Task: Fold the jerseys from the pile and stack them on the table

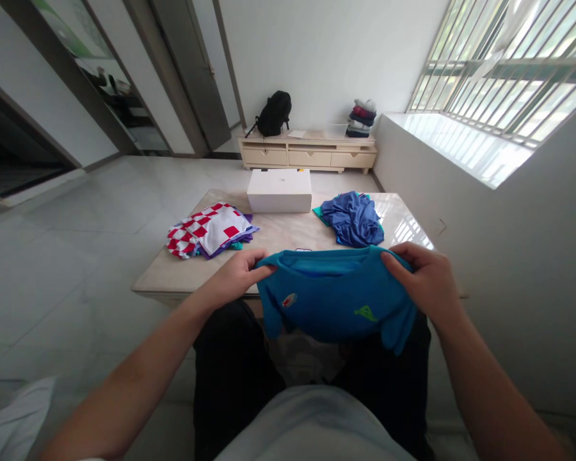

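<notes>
A blue jersey (326, 307) hangs between my two hands over my lap, at the near edge of the table. Its neck opening faces up, and a small crest and a green logo show on its front. My left hand (244, 272) pinches one shoulder of it, thumb on top. The other shoulder is gripped by my right hand (420, 275), with the thumb pressed on the cloth. The jersey's lower part droops out of sight beneath the chest.
On the table (288, 234) lie a pile of red-and-white checked and purple clothes (221, 227), a white box (279, 192) and a heap of blue clothes (352, 218). Beyond, a low cabinet (310, 155) bears a black backpack (274, 114) and folded clothes (361, 120).
</notes>
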`<state>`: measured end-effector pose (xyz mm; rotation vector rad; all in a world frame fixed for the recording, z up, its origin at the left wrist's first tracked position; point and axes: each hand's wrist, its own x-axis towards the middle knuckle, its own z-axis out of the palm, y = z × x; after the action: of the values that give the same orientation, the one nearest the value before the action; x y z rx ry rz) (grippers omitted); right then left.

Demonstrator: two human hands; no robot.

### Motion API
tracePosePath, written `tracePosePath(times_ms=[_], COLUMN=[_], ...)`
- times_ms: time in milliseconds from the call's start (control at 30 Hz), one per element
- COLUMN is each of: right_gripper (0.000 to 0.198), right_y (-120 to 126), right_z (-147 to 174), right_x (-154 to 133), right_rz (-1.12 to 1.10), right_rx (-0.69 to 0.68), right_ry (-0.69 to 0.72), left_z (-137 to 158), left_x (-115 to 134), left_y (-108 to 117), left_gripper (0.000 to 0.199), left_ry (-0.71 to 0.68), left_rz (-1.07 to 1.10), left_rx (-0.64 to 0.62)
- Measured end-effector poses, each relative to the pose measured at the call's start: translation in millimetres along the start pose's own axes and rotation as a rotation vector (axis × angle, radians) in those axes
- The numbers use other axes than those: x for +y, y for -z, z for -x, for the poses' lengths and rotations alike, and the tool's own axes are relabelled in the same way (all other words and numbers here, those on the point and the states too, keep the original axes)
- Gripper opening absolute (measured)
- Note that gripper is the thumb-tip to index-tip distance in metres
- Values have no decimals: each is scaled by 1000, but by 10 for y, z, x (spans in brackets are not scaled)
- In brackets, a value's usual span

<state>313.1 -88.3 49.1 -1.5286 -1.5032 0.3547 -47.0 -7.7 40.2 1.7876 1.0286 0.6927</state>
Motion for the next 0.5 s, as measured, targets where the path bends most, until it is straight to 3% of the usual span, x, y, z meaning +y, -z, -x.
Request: tracePosePath(times_ms=[100, 233, 367, 500], right_gripper=[36, 40, 34, 32], right_y=[-232, -606, -967, -1151], right_z=[107, 392, 729, 877], right_x=[5, 35, 15, -9], right_rz=[-30, -272, -462, -539], right_rx=[42, 23, 2, -59], right_ry=[-40, -199, -293, -302], left_z=[47, 130, 202, 250], left_x=[-77, -152, -171, -178], left_y=[-182, -519, -871, -1111], left_gripper=[39, 40, 39, 32], left_ry=[50, 137, 144, -13], left_rz=[91, 291, 286, 175], left_rx=[-52, -67, -50, 54])
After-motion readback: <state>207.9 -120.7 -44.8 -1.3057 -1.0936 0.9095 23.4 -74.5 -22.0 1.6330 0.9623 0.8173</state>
